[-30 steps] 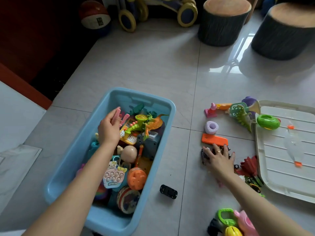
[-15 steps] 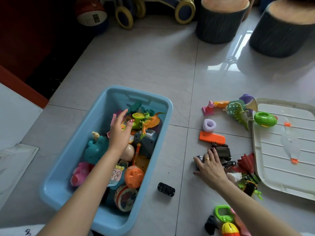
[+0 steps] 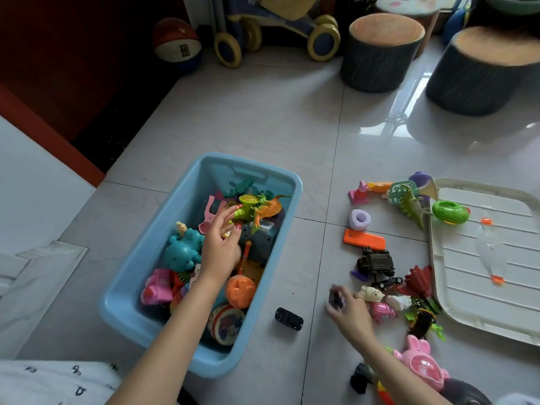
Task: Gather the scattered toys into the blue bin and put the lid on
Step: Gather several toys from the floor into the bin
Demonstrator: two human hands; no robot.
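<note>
The blue bin (image 3: pixel 137 276) stands on the floor at centre left, holding several toys. My left hand (image 3: pixel 219 245) hovers inside it over the toys, fingers spread and holding nothing. My right hand (image 3: pixel 349 309), blurred, pinches a small dark toy car (image 3: pixel 335 298) just above the floor to the right of the bin. Another small black car (image 3: pixel 288 318) lies between the bin and that hand. Scattered toys lie to the right: a black truck (image 3: pixel 376 263), an orange flat piece (image 3: pixel 364 239), a purple ring (image 3: pixel 359 219), a green dinosaur (image 3: pixel 412 207). The white lid (image 3: pixel 482 258) lies flat at far right.
Two stump-shaped stools (image 3: pixel 380 51) stand at the back right, with a ride-on toy (image 3: pixel 277 30) and a ball (image 3: pixel 176 43) at the back left. A pink rabbit toy (image 3: pixel 420 363) and other small toys lie near my right forearm. A green round toy (image 3: pixel 450 211) rests on the lid's edge.
My right hand has drawn back toward me and left from the toy pile, lifting a small dark car. My left hand stays in the bin, having let go of the pink toy.
</note>
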